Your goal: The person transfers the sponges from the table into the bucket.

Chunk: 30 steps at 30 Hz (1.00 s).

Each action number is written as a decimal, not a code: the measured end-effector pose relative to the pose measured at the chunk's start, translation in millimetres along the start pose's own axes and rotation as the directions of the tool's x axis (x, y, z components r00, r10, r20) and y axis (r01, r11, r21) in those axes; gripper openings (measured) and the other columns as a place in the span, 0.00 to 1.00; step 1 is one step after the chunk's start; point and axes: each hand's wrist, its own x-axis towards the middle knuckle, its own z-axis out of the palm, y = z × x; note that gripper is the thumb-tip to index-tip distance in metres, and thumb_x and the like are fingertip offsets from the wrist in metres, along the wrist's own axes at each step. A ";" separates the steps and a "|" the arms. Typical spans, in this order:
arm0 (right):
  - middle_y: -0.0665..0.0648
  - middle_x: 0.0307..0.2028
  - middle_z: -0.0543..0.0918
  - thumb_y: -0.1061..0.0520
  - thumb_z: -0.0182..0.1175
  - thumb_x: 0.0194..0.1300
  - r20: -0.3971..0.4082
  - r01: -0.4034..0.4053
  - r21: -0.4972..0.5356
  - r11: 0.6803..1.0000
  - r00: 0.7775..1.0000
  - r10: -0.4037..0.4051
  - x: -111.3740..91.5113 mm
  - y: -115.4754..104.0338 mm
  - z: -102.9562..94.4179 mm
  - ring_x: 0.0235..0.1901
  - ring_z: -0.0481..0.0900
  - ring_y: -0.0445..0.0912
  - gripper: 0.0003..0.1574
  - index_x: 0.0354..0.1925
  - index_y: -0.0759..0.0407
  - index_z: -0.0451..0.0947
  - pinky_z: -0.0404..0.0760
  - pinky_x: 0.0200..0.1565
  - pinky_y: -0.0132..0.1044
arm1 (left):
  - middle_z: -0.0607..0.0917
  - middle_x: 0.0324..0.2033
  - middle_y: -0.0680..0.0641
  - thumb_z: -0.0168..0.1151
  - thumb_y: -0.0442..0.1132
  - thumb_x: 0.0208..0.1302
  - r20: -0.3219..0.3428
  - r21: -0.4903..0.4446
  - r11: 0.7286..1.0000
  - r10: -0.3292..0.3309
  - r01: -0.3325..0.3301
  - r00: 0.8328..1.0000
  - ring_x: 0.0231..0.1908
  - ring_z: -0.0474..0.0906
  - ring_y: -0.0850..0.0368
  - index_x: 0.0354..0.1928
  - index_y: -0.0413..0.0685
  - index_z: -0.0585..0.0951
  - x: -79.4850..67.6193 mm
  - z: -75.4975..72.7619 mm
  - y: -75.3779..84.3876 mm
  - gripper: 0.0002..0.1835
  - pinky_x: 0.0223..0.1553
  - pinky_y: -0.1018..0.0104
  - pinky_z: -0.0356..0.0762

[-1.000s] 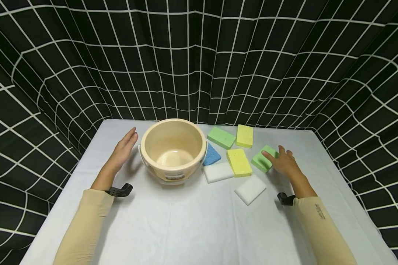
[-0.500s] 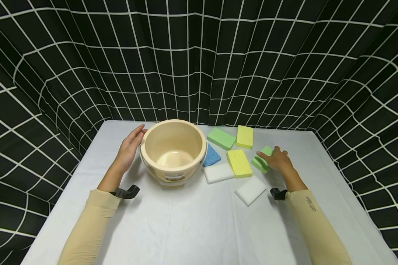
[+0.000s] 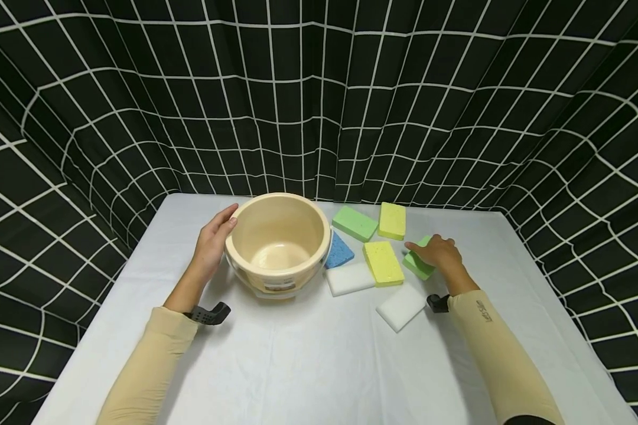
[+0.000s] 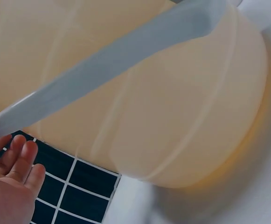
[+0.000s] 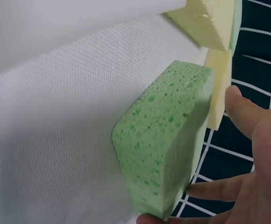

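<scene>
The beige bucket stands upright left of the middle of the table. At its left rim is my left hand, fingertips touching or just beside the edge. In the left wrist view, loosely bent fingers show below the bucket's grey handle. My right hand reaches over the rightmost green sponge, which lies on the cloth. From the right wrist, fingertips touch that sponge's edge. The thumb is spread above it, not pressing on it.
Left of the right hand lie a yellow sponge, a second yellow sponge, another green sponge, a blue sponge and two white sponges, close together. A black gridded curtain surrounds the white-covered table.
My left hand has moved right to the bucket's rim. My right hand has moved left over the green sponge, covering more of it. The bucket and sponges have stayed in place.
</scene>
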 end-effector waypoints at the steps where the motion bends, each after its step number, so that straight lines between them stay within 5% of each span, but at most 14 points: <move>1: 0.83 0.59 0.60 0.24 0.44 0.65 -0.003 -0.006 -0.005 1.000 1.000 0.006 0.3 -1.3 0.7 0.51 0.69 0.66 0.64 0.69 0.80 0.47 0.78 0.52 0.58 | 0.64 0.72 0.42 0.46 0.47 0.76 -0.009 -0.002 1.000 0.001 -0.001 1.000 0.70 0.64 0.48 0.73 0.44 0.62 -0.6 0.3 -0.3 0.28 0.60 0.84 0.70; 10: 0.81 0.53 0.65 0.29 0.51 0.64 -0.025 -0.025 -0.031 0.999 0.999 0.024 4.5 -7.8 7.0 0.46 0.67 0.62 0.61 0.66 0.81 0.51 0.78 0.49 0.53 | 0.67 0.70 0.42 0.46 0.43 0.76 -0.070 -0.059 0.998 0.012 -0.016 0.997 0.69 0.65 0.51 0.70 0.42 0.66 -4.0 3.4 -3.3 0.25 0.61 0.82 0.71; 30: 0.80 0.58 0.59 0.41 0.60 0.59 -0.053 -0.004 0.130 0.991 0.999 0.011 8.2 -1.5 10.3 0.56 0.61 0.70 0.56 0.69 0.75 0.51 0.75 0.50 0.58 | 0.72 0.65 0.37 0.48 0.34 0.73 -0.134 -0.194 0.980 0.011 -0.038 0.991 0.55 0.75 0.64 0.66 0.33 0.69 0.7 9.3 -3.3 0.22 0.55 0.80 0.77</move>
